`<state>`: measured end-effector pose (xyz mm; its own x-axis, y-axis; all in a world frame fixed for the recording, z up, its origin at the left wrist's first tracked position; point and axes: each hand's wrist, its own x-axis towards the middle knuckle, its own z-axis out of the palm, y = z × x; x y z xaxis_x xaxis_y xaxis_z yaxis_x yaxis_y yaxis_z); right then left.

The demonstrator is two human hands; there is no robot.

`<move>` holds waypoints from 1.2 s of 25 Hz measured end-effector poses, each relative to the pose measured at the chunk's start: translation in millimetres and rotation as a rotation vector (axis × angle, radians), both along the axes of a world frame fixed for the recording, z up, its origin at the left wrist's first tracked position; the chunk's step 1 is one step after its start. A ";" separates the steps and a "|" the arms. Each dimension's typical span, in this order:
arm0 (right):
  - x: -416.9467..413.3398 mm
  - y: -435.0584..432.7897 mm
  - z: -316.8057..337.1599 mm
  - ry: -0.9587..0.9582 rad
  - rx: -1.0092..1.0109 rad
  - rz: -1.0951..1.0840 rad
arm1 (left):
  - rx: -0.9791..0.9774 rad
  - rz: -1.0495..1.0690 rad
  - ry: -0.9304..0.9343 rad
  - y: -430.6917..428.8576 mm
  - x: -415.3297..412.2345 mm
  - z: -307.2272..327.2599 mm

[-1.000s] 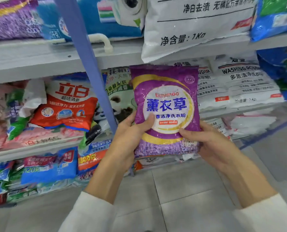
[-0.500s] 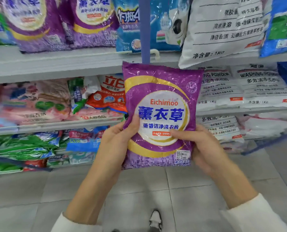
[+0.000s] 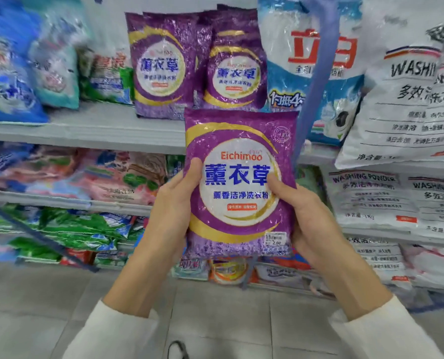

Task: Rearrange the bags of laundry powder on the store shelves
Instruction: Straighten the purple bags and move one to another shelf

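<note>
The person holds a purple bag [image 3: 239,182] of laundry powder up in front of the shelves. The left hand [image 3: 169,211] grips its left edge and the right hand [image 3: 303,218] grips its right edge, with thumbs on the front. The bag stands upright, long side up and down. Two matching bags [image 3: 161,66] stand on the upper shelf [image 3: 86,130], just above it and a bit to the left. It likely goes up beside them. Both hands are equally near.
</note>
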<state>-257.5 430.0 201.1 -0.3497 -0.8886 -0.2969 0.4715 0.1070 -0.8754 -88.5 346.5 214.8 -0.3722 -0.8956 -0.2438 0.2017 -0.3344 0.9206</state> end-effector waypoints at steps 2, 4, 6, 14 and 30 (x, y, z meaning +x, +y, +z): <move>7.6 -21.7 9.7 0.031 -0.015 -0.014 | 0.033 -0.003 0.076 -22.0 7.2 4.9; 15.2 -43.1 20.3 0.065 -0.044 -0.046 | 0.048 -0.012 0.113 -46.2 12.2 10.2; 22.4 -63.3 30.9 0.075 -0.062 -0.084 | 0.019 -0.037 0.133 -71.4 16.0 18.0; 37.7 -137.4 66.4 0.148 -0.161 -0.269 | -0.083 -0.190 0.158 -161.1 14.3 47.2; -61.2 -262.0 69.8 0.394 -0.118 -0.464 | -0.338 0.026 -0.004 -265.4 -103.1 46.2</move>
<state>-318.6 168.0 270.9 -0.7708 -0.6366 0.0238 0.0846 -0.1394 -0.9866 -191.6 81.1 261.0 -0.3476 -0.9352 0.0676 0.2027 -0.0045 0.9792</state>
